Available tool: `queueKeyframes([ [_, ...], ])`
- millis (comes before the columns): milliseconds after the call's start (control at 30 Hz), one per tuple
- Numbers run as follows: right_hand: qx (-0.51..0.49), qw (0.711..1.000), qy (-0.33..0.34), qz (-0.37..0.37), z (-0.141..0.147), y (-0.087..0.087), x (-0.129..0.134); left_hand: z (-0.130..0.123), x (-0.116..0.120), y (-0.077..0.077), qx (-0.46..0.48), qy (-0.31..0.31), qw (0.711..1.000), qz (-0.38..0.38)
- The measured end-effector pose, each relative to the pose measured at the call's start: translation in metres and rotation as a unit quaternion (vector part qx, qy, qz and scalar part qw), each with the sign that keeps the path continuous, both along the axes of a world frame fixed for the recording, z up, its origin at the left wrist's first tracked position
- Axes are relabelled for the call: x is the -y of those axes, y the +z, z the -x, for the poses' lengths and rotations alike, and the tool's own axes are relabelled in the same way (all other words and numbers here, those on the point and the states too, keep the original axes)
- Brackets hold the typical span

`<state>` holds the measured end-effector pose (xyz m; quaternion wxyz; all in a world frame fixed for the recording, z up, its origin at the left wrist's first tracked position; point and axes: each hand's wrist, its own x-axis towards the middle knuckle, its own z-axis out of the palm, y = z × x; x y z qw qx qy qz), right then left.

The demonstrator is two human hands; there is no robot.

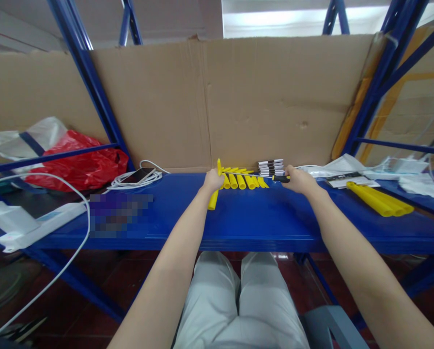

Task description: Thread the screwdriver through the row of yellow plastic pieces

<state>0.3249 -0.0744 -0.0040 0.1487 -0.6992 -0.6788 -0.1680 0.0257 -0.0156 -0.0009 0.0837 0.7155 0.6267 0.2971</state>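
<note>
Fingers of the left hand [212, 180] are curling closed around a yellow piece [219, 166], whose end is standing up above the fist. At 6 o'clock from that hand, a yellow tube [213, 200] is showing; the view is leaving it unclear whether it belongs to the gripped piece. At 3 o'clock, the right hand [297, 179] is wrapping closed around the black-and-yellow handle of a screwdriver [281, 179], whose shaft is pointing toward 9 o'clock, its far end reaching the yellow piece. Between the hands, a row of yellow tubes [241, 182] is lying on the blue worktop [260, 213]. At 10 o'clock from the right hand, a banded white stack [270, 168] is sitting, any print too small to read. Between 3 and 4 o'clock, a yellow cluster [379, 198] is resting beside a black-and-white packet [342, 180], its lettering blurring beyond reading. At 9 o'clock from the left hand, a white cable [130, 180] is coiling near a dark flat device [140, 174]; beyond, a red bag [82, 160] is slumping. Between 8 and 9 o'clock, a white power strip [59, 217] is lying. At 12 o'clock, cardboard [268, 106] is standing behind everything.
</note>
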Motion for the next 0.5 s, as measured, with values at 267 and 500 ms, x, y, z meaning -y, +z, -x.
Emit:
queueKeyframes([
  [267,0.007,0.999,0.032,0.043,-0.002,-0.002,-0.003,0.005,0.002,0.0,0.062,-0.008,0.998,0.025],
  [500,0.014,0.998,0.068,-0.004,-0.004,-0.004,-0.006,0.013,0.01,0.0,0.127,-0.02,0.992,0.014],
])
